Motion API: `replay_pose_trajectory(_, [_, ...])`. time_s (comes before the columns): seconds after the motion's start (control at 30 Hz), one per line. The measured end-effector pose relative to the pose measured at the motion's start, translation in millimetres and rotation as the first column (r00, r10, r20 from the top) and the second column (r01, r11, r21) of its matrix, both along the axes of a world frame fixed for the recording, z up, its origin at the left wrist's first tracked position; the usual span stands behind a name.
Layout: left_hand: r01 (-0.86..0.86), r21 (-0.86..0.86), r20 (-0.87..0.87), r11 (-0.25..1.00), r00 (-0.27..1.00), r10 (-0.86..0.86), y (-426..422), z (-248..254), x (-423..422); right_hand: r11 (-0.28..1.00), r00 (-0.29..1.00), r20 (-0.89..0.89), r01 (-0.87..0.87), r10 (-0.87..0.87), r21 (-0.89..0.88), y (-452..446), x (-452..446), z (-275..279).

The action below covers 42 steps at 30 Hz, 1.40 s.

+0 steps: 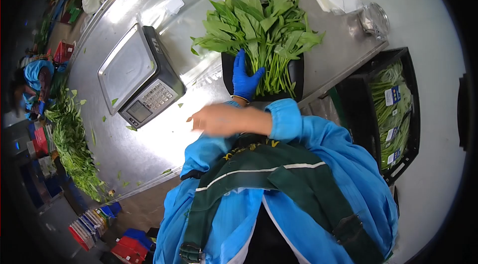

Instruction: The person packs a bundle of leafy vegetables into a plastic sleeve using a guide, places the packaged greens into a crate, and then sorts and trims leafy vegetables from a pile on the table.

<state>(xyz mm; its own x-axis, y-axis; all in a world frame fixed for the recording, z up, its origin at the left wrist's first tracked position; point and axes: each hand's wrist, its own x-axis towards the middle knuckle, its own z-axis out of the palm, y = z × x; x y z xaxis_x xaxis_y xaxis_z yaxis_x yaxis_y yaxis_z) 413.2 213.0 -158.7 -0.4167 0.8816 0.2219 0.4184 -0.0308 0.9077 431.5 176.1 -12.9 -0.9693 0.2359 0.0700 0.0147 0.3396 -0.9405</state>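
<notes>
Tbl (331, 47); greens (264, 30) against L hand (245, 79) (gloved); R hand (214, 119) apart

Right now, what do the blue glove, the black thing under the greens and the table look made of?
Blue glove: likely thin rubber, perhaps nitrile; matte and close-fitting. Black thing: maybe plastic, dark and smooth-looking; the greens hide much of it. Table: probably steel, grey with shiny glare.
</notes>
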Motion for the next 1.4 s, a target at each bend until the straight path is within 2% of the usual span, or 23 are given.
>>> replay_pose_trajectory(0.03, [0.025, 0.018, 0.133, 1.0, 0.991, -0.027, -3, -1, -2, 0.98, 0.981, 0.043, -0.189, 0.192, -0.066, -17, 2, 13])
replay_pose_trajectory(0.1, [0.019, 0.032, 0.215, 0.999, 0.976, -0.025, -12, -8, -11, 0.985, 0.986, -0.051, -0.164, 0.161, -0.049, -18, 11, -6])
replay_pose_trajectory(0.13, [0.007, -0.053, 0.459, 0.999, 0.888, 0.018, -20, 1, -15, 0.989, 0.98, -0.144, -0.146, 0.14, -0.03, -14, 19, -7])
replay_pose_trajectory(0.17, [0.017, -0.14, 0.668, 0.99, 0.739, 0.082, -26, 10, -18, 0.989, 1.0, 0.001, -0.021, 0.021, -0.147, -3, 36, -9])
replay_pose_trajectory(0.23, [-0.017, -0.194, 0.636, 0.981, 0.759, 0.139, -29, 3, -34, 0.957, 0.981, 0.059, 0.195, -0.187, -0.216, 25, 76, -9])
replay_pose_trajectory(0.27, [-0.001, -0.146, 0.682, 0.989, 0.724, 0.102, -25, -1, -40, 0.907, 0.924, 0.298, 0.323, -0.241, -0.27, 45, 102, -8])
replay_pose_trajectory(0.37, [0.01, -0.064, 0.708, 0.998, 0.706, 0.039, -6, 2, -41, 0.469, 0.448, 0.142, 0.83, -0.883, 0.301, 89, 171, -55])
replay_pose_trajectory(0.43, [0.014, -0.023, 0.685, 1.0, 0.729, 0.006, 10, 3, -37, 0.2, 0.322, -0.118, 0.793, -0.939, 0.575, 107, 194, -47])
replay_pose_trajectory(0.5, [-0.04, -0.029, 0.657, 0.999, 0.753, 0.049, 26, 1, -27, 0.273, 0.237, 0.139, 0.881, -0.962, 0.386, 118, 205, -76])
replay_pose_trajectory(0.57, [-0.071, 0.086, 0.592, 0.994, 0.806, 0.006, 40, -11, -18, 0.362, 0.357, 0.061, 0.911, -0.932, 0.2, 131, 221, -137])
replay_pose_trajectory(0.6, [0.089, 0.142, 0.545, 0.986, 0.825, -0.153, 45, -4, -23, 0.352, 0.374, 0.036, 0.832, -0.927, 0.429, 123, 220, -130])
replay_pose_trajectory(0.67, [0.056, 0.003, 0.067, 0.998, 0.996, -0.056, 46, -23, -21, 0.393, 0.38, 0.105, 0.868, -0.919, 0.302, 111, 210, -113])
replay_pose_trajectory(0.7, [0.019, 0.086, 0.496, 0.996, 0.866, -0.059, 58, -33, -12, 0.434, 0.435, 0.07, 0.846, -0.898, 0.311, 112, 208, -109])
replay_pose_trajectory(0.73, [-0.003, -0.105, -0.214, 0.994, 0.977, -0.02, 38, 21, -12, 0.446, 0.435, 0.102, 0.853, -0.895, 0.272, 114, 213, -120])
replay_pose_trajectory(0.77, [0.028, -0.128, -0.139, 0.991, 0.989, -0.046, 42, -1, -6, 0.434, 0.44, 0.07, 0.822, -0.895, 0.369, 120, 223, -139])
replay_pose_trajectory(0.8, [0.057, -0.109, -0.119, 0.992, 0.99, -0.07, 38, 7, -5, 0.261, 0.422, -0.065, 0.667, -0.904, 0.698, 107, 222, -118])
replay_pose_trajectory(0.83, [0.027, -0.093, -0.132, 0.995, 0.99, -0.04, 41, -3, -2, 0.25, 0.431, -0.117, 0.7, -0.895, 0.669, 95, 203, -76])
replay_pose_trajectory(0.9, [0.026, -0.076, 0.03, 0.997, 0.999, -0.024, 44, -14, 3, 0.484, 0.539, 0.055, 0.7, -0.84, 0.524, 70, 185, -42])
replay_pose_trajectory(0.97, [-0.004, -0.115, 0.005, 0.993, 1.0, 0.004, 38, 5, 8, 0.659, 0.785, 0.114, 0.421, -0.609, 0.623, 61, 183, -56])
replay_pose_trajectory(1.03, [-0.04, -0.072, -0.097, 0.997, 0.995, 0.033, 27, 19, 14, 0.781, 0.61, 0.566, 0.145, -0.554, 0.607, 48, 176, -65])
replay_pose_trajectory(1.13, [0.029, -0.331, -0.183, 0.943, 0.979, -0.094, 15, 45, 24, 0.839, 0.498, 0.689, 0.175, -0.527, 0.515, 54, 174, -83])
replay_pose_trajectory(1.23, [0.023, -0.417, -0.241, 0.908, 0.961, -0.135, 14, 41, 31, 0.759, 0.629, 0.503, 0.229, -0.593, 0.609, 55, 185, -98])
replay_pose_trajectory(1.4, [-0.031, -0.484, -0.321, 0.875, 0.936, -0.145, 20, 37, 40, 0.806, 0.693, 0.501, 0.2, -0.518, 0.557, 65, 198, -102])
